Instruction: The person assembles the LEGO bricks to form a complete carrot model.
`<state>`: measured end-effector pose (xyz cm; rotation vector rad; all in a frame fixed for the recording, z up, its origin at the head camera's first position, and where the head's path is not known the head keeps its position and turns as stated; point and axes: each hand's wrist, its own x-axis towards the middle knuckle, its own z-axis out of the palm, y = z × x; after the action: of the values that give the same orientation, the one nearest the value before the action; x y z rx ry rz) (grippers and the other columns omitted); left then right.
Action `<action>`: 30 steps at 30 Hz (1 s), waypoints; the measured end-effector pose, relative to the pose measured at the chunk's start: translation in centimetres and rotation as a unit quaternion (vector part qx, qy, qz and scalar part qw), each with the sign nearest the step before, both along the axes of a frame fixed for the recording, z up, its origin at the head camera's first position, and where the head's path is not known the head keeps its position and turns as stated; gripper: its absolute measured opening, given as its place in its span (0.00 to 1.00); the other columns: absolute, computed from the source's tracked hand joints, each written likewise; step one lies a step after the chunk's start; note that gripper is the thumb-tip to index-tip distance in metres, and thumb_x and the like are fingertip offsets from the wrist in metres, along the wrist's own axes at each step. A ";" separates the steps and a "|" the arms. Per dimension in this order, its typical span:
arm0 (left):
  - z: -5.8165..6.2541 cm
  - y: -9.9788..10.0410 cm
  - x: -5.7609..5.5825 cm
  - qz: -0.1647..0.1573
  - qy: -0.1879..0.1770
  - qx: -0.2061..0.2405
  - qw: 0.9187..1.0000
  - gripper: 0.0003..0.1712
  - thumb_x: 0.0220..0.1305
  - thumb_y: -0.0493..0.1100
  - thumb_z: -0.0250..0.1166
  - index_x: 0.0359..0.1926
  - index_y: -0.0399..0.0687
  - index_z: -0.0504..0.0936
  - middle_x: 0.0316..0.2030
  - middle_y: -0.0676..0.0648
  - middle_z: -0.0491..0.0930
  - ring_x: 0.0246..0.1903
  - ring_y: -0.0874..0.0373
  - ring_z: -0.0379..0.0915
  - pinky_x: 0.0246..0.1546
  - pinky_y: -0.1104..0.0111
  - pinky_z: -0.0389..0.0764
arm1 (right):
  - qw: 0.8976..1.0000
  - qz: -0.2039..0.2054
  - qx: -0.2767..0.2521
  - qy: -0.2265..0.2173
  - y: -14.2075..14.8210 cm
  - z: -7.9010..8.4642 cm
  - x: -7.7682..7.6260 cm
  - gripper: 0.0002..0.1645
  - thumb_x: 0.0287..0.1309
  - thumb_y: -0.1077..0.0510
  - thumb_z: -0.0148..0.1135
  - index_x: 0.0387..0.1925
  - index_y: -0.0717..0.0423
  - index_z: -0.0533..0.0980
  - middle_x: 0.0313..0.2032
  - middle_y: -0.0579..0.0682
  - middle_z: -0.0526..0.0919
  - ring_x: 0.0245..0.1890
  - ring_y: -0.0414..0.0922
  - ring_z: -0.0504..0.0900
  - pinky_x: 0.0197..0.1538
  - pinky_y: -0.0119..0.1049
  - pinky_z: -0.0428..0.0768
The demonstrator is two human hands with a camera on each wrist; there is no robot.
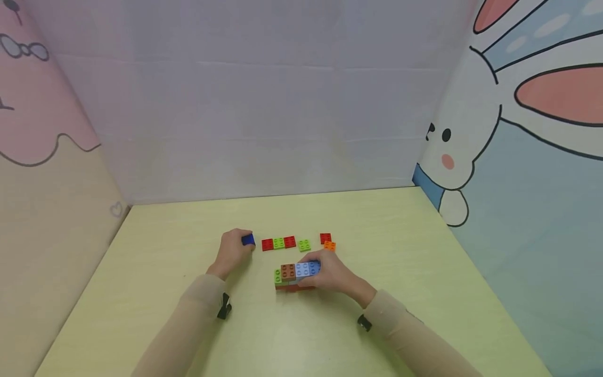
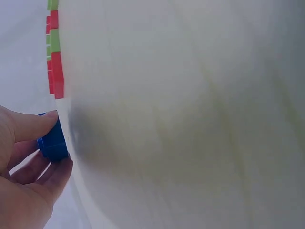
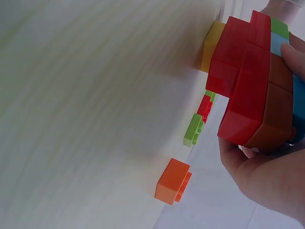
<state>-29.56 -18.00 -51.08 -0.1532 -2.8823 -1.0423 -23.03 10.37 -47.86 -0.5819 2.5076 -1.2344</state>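
My left hand (image 1: pixel 233 250) pinches a dark blue toy building brick (image 1: pixel 247 239) between thumb and fingers, at the left end of a row of bricks. In the left wrist view, the blue brick (image 2: pixel 55 143) sits close over the table surface, its studs turned toward the palm. My right hand (image 1: pixel 331 271) grips a stacked brick block (image 1: pixel 288 272) by its right end. Brown, light blue, blue and green bricks show on its top. The right wrist view shows the block's red lower bricks (image 3: pixel 248 86) and a yellow brick (image 3: pixel 211 47) beneath them. The palm hides part of the stack.
Behind the block lie two red bricks with a green brick (image 1: pixel 279 243) between them. Farther right are another green brick (image 1: pixel 304 245), a red brick (image 1: pixel 325 238) and an orange brick (image 1: pixel 330 246). The pale table (image 1: pixel 400 251) meets a white back wall (image 1: pixel 264 131) and printed side panels.
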 end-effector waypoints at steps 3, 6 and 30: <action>0.4 0.1 0.2 0.005 0.009 0.005 1.000 0.25 0.53 0.33 0.69 0.54 0.33 0.79 0.50 0.33 0.77 0.53 0.39 0.70 0.52 0.50 0.72 | 1.000 0.003 -0.003 0.003 0.2 0.0 -0.1 0.19 0.44 0.49 0.77 0.40 0.46 0.82 0.41 0.42 0.77 0.42 0.45 0.73 0.41 0.38 0.76; 1.2 0.3 0.6 0.003 0.032 0.009 0.999 0.24 0.53 0.33 0.69 0.53 0.33 0.79 0.48 0.33 0.78 0.51 0.40 0.72 0.51 0.51 0.73 | 1.000 0.004 -0.006 0.004 0.3 0.2 -0.2 0.19 0.44 0.50 0.77 0.40 0.47 0.82 0.41 0.42 0.77 0.42 0.46 0.73 0.41 0.38 0.76; 6.6 5.9 6.7 -0.108 0.088 0.062 0.988 0.21 0.54 0.38 0.72 0.51 0.42 0.83 0.45 0.47 0.80 0.41 0.55 0.77 0.41 0.62 0.79 | 1.000 0.001 -0.004 -0.002 0.1 0.2 -0.2 0.19 0.44 0.50 0.77 0.40 0.47 0.82 0.41 0.42 0.79 0.43 0.46 0.74 0.43 0.38 0.76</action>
<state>-22.84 -12.11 -44.48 -0.5306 -2.6788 -1.1713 -23.19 10.44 -47.67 -0.5834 2.4988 -1.2454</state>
